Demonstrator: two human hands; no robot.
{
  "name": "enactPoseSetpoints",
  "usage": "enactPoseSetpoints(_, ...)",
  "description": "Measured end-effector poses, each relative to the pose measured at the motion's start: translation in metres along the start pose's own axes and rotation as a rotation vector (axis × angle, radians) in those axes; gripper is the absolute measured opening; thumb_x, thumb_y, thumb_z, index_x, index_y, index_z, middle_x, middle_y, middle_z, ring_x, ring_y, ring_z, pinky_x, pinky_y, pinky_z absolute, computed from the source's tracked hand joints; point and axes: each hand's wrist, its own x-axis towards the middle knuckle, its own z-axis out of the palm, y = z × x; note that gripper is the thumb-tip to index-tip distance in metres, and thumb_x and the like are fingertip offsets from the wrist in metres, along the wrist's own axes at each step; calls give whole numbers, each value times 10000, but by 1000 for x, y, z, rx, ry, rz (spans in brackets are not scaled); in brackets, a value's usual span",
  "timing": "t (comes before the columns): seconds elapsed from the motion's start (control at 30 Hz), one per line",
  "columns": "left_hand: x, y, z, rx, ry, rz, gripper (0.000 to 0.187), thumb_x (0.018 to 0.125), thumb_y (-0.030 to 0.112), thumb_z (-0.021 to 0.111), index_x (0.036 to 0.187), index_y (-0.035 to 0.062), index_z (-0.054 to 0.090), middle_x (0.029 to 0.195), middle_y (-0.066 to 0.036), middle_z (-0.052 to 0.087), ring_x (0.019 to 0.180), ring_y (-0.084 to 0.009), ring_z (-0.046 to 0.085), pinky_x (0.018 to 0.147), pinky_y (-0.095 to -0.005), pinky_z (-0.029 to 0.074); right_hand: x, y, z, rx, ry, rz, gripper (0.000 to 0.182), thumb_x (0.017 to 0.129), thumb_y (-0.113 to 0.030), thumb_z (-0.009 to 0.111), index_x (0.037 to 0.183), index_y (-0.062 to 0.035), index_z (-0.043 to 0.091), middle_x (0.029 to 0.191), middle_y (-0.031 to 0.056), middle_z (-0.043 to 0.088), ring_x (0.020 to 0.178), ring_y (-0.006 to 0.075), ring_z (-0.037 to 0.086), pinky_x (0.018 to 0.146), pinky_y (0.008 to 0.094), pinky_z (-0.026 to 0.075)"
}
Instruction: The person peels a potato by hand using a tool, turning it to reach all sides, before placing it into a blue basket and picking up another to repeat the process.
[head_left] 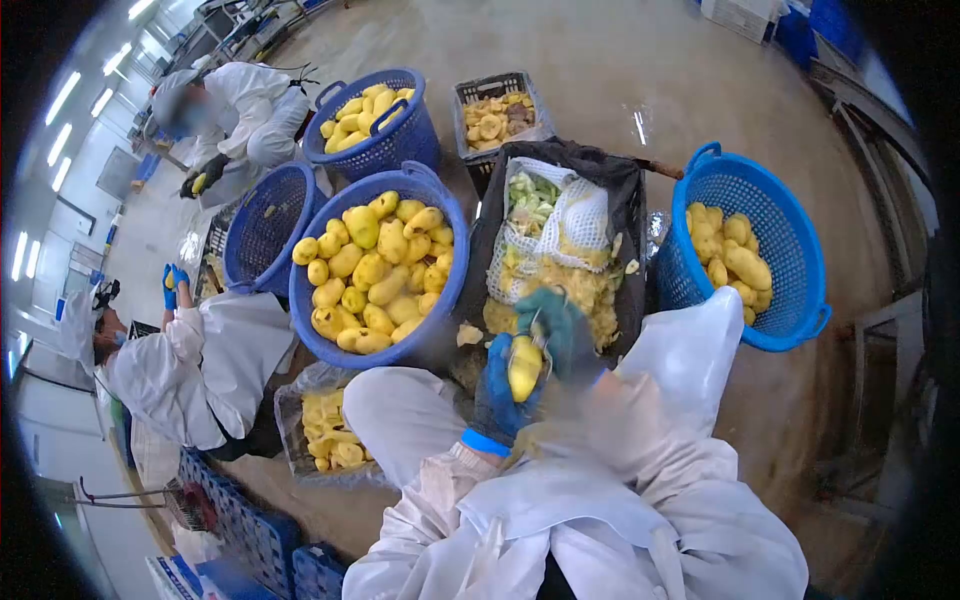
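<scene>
My left hand (498, 392), in a dark blue glove, is wrapped round a yellow fruit (524, 368) in front of my lap. Against the fruit's upper right side, my right hand (562, 335), in a green glove, is closed on a metal peeler (543, 345), blurred in part. Just beyond both hands, a black-lined crate (630, 215) holds peelings (570, 285) and white foam netting (580, 225). Left of it is a blue basket (455, 255) full of yellow fruits. To the right, another blue basket (770, 210) has pale peeled fruits (735, 262) inside.
Two people in white (165, 375) (255, 105) work at the left. Near them are an unfilled basket (262, 225) and a basket of yellow fruits (400, 150). Crates with cut pieces (335, 430) (495, 118) stand at lower left and beyond. Metal frames (880, 330) line the right.
</scene>
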Motion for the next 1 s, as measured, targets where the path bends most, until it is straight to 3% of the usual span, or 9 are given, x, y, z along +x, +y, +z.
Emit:
enactPoseSetpoints(0.3,-6,4,3,-250,5,-55,657,802,91,685,1343,-44,337,1263,-231,503,1134,-346,547,912,-388,472,36,31,-72,-422,88,-340,257,948,-305,539,896,-68,624,783,21,604,714,117,561,694,265,452)
enactPoseSetpoints(0.4,-16,-2,0,-703,-56,-257,687,793,24,666,1363,-6,282,1236,-201,512,1098,-294,567,876,-340,490,41,3,-73,185,54,-227,192,931,-221,563,942,-41,628,824,48,624,713,154,602,682,279,497)
enactPoseSetpoints(0.5,7,14,-14,-347,-106,-65,663,779,38,680,1323,-27,307,1206,-169,508,1045,-259,575,886,-353,483,-3,0,-15,-550,-92,-491,204,927,-244,581,901,-46,621,785,54,634,718,154,612,651,274,503)
enactPoseSetpoints(0.53,1,18,-10,-494,-60,-160,688,770,26,680,1337,-13,292,1185,-157,513,1033,-231,575,877,-359,486,-15,-9,2,-139,61,-27,206,929,-245,583,903,-42,612,819,66,646,730,155,617,645,285,513)
enactPoseSetpoints(0.6,-3,19,-9,-1493,-32,-542,684,769,-2,667,1342,-2,293,1179,-148,514,1017,-215,573,860,-352,493,-10,-5,1,-149,57,9,204,930,-248,582,924,-46,611,842,66,650,730,155,619,643,295,517)
enactPoseSetpoints(0.67,-8,5,-7,-1783,-135,-729,624,825,129,640,1356,42,325,1191,-137,524,990,-217,584,804,-332,511,-16,-9,13,-247,95,38,222,925,-276,589,952,-56,608,818,54,646,694,152,613,649,314,526)
enactPoseSetpoints(0.73,-9,-4,-8,-2065,-215,-978,580,872,264,604,1364,81,357,1210,-131,530,977,-222,591,759,-318,523,14,13,-26,-390,65,-335,232,916,-269,602,905,-38,603,782,54,608,685,131,578,625,290,495)
enactPoseSetpoints(0.9,4,19,-24,-1933,-184,-1133,603,899,451,512,1385,121,377,1271,-137,521,1022,-245,584,739,-316,529,29,-16,-52,-173,214,-392,269,944,-292,546,859,-43,601,777,54,589,698,119,552,660,279,469)
enactPoseSetpoints(1.0,0,14,-27,-1581,-294,-990,606,883,332,590,1398,116,356,1263,-119,524,1050,-233,577,752,-320,529,11,-21,-31,-233,32,-406,315,965,-344,489,910,-54,599,803,55,598,693,135,551,660,290,474)
